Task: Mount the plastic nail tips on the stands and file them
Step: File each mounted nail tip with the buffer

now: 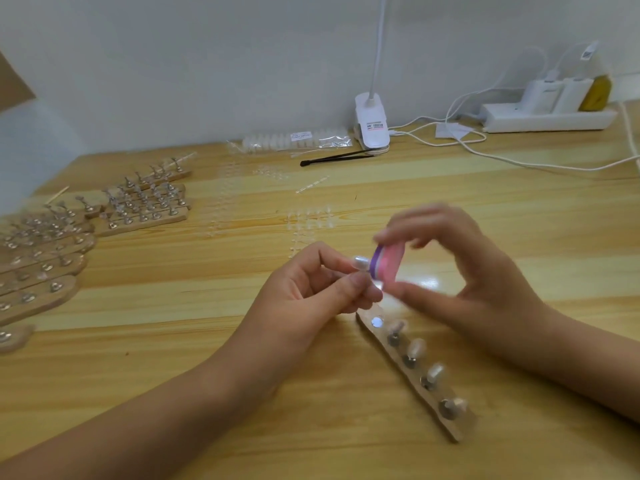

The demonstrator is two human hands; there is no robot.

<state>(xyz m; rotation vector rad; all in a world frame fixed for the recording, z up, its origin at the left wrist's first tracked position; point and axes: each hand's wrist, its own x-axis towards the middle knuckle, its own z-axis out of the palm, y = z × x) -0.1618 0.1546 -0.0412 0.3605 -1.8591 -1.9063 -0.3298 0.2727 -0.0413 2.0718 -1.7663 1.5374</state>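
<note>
My left hand (322, 289) pinches a small stand with a pearly plastic nail tip (360, 262) on its top. A pink and purple file block (384, 264) rests against that tip, held between the thumb and fingers of my right hand (478, 271). Just below my hands lies a wooden strip (460, 429) running toward the lower right. It carries several metal stands with nail tips (415, 348) and has one bare round magnet spot (376, 321) at its near end. Loose clear nail tips (308, 220) lie on the table behind my hands.
Several wooden strips with stands (145, 202) are piled at the left. At the back lie a bag of tips (298, 140), black tweezers (336, 158), a white clip lamp (371, 124), and a power strip (547, 116) with white cables.
</note>
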